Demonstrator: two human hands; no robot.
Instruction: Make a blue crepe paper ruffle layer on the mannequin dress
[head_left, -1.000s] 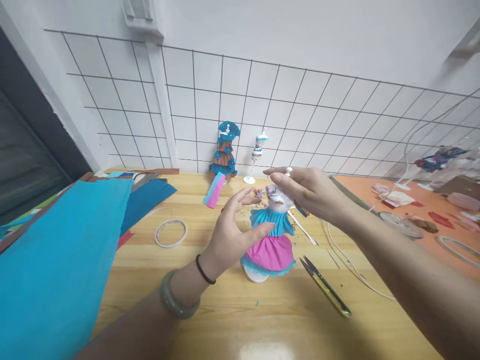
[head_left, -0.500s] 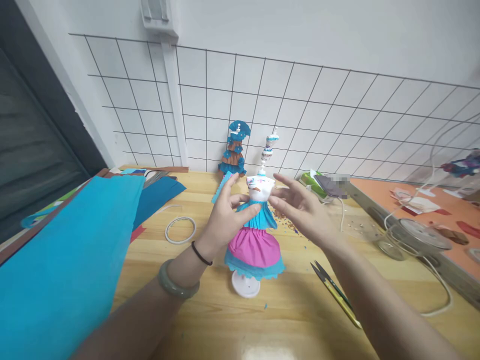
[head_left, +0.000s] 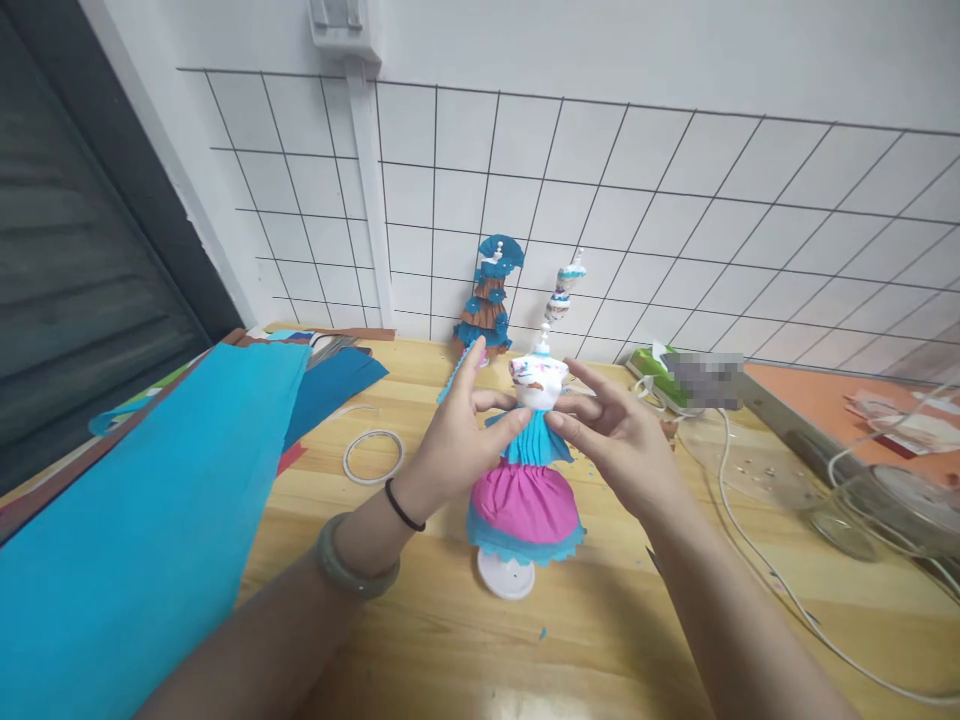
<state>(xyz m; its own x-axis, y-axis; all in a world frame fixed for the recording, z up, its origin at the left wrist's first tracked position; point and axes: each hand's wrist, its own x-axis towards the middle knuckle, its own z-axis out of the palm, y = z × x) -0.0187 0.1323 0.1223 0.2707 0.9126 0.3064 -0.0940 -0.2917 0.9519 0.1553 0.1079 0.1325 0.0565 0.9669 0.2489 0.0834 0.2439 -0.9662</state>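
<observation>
A small white dress form (head_left: 539, 385) stands upright on a round white base (head_left: 506, 578). It wears a gathered pink paper skirt (head_left: 525, 502) with a zigzag-cut blue hem (head_left: 525, 548). Around its waist sits a pleated bright blue paper strip (head_left: 534, 445), flaring over the pink. My left hand (head_left: 472, 425) pinches this strip from the left, thumb in front at the waist and fingers partly hidden behind. From the other side, my right hand (head_left: 619, 430) presses its thumb on the strip's upper edge, with fingers curled behind the form.
Large blue paper sheets (head_left: 150, 500) cover the left side. A tape roll (head_left: 373, 457) lies beside my left wrist. Behind stand a form dressed in blue and brown (head_left: 491, 295) and a bare-looking one (head_left: 561, 295). A white cable (head_left: 739, 530) and a clear jar (head_left: 892, 510) are at right.
My right hand has come in from beside the form, and its thumb now touches the blue strip. My left hand stays on the strip. The view has shifted somewhat.
</observation>
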